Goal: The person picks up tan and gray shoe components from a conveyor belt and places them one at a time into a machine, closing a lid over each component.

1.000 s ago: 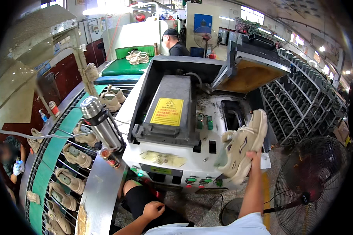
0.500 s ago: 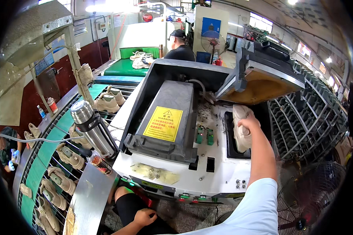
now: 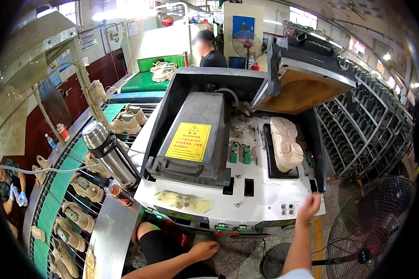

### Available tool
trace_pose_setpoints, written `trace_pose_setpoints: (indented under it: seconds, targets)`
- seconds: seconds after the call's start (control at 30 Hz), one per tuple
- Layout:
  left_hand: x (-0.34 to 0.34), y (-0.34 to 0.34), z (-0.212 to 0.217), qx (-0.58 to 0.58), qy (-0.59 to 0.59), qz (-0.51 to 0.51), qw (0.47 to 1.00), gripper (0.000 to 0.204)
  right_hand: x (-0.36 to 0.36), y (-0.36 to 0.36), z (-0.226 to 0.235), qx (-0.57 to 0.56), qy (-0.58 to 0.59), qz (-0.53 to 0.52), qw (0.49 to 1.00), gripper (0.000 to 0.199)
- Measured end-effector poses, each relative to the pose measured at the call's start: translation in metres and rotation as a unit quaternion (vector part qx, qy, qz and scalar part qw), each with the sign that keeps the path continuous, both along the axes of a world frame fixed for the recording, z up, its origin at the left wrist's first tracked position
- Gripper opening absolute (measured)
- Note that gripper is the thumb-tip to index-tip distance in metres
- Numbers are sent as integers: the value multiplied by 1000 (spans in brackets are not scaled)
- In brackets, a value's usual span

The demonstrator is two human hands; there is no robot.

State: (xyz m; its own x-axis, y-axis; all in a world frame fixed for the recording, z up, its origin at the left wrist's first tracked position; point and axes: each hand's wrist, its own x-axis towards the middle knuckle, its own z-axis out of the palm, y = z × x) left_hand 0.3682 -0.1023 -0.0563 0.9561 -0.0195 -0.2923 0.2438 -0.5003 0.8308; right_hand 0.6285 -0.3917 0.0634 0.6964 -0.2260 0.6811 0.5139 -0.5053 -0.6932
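— Where are your hands right now?

— Nearest to you, your left hand (image 3: 204, 250) rests low by your knee, fingers loosely curled and holding nothing. Your right hand (image 3: 309, 208) is raised at the front right corner of the white machine (image 3: 265, 195), fingers relaxed and partly open — it grips nothing, just beside the small knobs (image 3: 286, 209) on the panel.

— And the shoe?

— The pale shoe (image 3: 285, 144) lies sole up in the dark recess on the machine's right side, under the raised lid (image 3: 307, 79). It is well apart from your right hand, farther back on the deck and slightly to its left.

— What has changed?

— Half a second ago your right hand was on that shoe, pressing it into the recess; a second ago you were lifting it at the machine's right edge. Now the shoe sits alone and your hand has drawn back toward you.

— Anything further out?

— To your left, a steel flask (image 3: 109, 153) stands tilted by the green conveyor (image 3: 56, 186) carrying more shoes. A fan (image 3: 372, 228) stands at your right — and beyond the machine a person in a dark cap (image 3: 208, 46) stands.
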Motion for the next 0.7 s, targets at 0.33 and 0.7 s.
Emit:
trace_pose_setpoints:
  seconds: [0.33,0.7]
  targets:
    - [78,-50,-1,-204,-7,-14,979,26,-72,-86,-103,430,347,-41,832,24]
    - [-98,11,327,-382,-461,-255,759,37,-278,134,-289,-442,287,357,772,37]
